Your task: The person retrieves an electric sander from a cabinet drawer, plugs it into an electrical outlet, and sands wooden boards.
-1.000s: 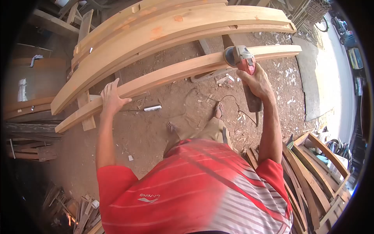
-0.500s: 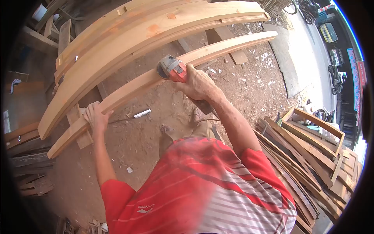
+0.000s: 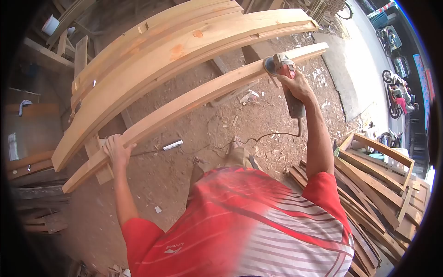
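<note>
My right hand (image 3: 297, 86) is wrapped round a red and grey power sander (image 3: 285, 68), whose disc rests on the narrow wooden beam (image 3: 198, 98) toward its right end. A cord hangs from the tool's lower end. At the beam's left part, my left hand (image 3: 118, 151) grips the wood, thumb on the near side and fingers over the top. Wider curved boards (image 3: 157, 60) with orange patches lie just beyond the beam.
Wood strips and a frame (image 3: 383, 150) are piled at the lower right. A white object (image 3: 173, 145) and wood chips lie on the dirt floor near my feet. Motorbikes (image 3: 394, 94) with people are on the road at the right. A white bucket (image 3: 50, 25) is at the upper left.
The sander moved left along the beam between the earlier frames, and is now back toward the right end. My left hand stays on the beam's left part. The camera view has shifted.
</note>
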Available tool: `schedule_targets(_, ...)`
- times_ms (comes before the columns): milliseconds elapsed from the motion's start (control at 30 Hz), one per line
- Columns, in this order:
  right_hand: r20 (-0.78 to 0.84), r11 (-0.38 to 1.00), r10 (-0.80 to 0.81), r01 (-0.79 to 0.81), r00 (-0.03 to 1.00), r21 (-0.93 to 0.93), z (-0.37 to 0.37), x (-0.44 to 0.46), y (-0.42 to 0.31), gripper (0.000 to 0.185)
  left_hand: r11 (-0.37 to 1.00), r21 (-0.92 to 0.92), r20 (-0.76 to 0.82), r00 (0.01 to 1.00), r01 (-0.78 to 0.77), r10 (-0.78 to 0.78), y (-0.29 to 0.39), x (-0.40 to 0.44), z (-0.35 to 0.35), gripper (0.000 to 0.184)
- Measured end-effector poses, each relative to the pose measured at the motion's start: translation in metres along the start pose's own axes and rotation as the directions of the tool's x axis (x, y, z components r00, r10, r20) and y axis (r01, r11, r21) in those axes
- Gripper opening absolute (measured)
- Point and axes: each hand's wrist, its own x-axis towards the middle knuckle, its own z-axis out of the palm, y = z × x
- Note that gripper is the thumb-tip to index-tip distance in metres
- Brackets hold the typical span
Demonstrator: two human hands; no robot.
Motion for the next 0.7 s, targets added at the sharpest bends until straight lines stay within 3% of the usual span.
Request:
schedule_targets(167,-0.024,0.995,0.069,-0.07,0.997,-0.064,0.008,-0.005,-0.011,0.066,0.999,0.032,0.001,1.0,0.0,0.0,-0.004,0.0,0.004,0.077)
schedule_targets(233,0.133,0.997,-0.081,0.081,0.988,0.003,0.026,-0.028,-0.047,0.076,0.999,0.032,0.001,1.0,-0.011,0.011,-0.007,0.0,0.007,0.077)
schedule_targets(267,0.111,0.995,-0.033,0.043,0.993,-0.095,0.049,-0.03,-0.04,0.079,0.999,0.035,0.011,1.0,0.009,-0.009,-0.002,0.0,0.001,0.076)
schedule_targets(300,0.215,0.995,0.005,0.017,0.977,-0.101,0.049,-0.051,-0.075,0.079,1.0,0.021,0.004,1.0,-0.011,0.011,-0.001,0.0,0.0,0.076)
schedule_targets(333,0.213,0.989,-0.009,0.039,0.977,-0.14,0.069,-0.056,-0.075,0.071,1.0,0.012,0.007,1.0,0.002,-0.003,-0.002,0.0,-0.001,0.076)
schedule_targets(467,0.307,0.98,-0.077,0.129,0.948,-0.153,0.088,-0.075,-0.103,0.075,0.999,0.023,0.011,1.0,0.022,-0.023,0.001,-0.001,-0.001,0.075)
schedule_targets(600,0.292,0.985,-0.064,0.108,0.954,-0.134,0.065,-0.052,-0.073,0.075,0.999,0.046,-0.013,1.0,-0.004,0.004,0.0,0.0,-0.001,0.077)
schedule_targets(700,0.204,0.992,-0.055,0.077,0.977,-0.101,0.02,-0.02,-0.027,0.073,0.996,0.043,0.041,0.995,0.085,-0.086,0.006,-0.006,-0.001,0.085)
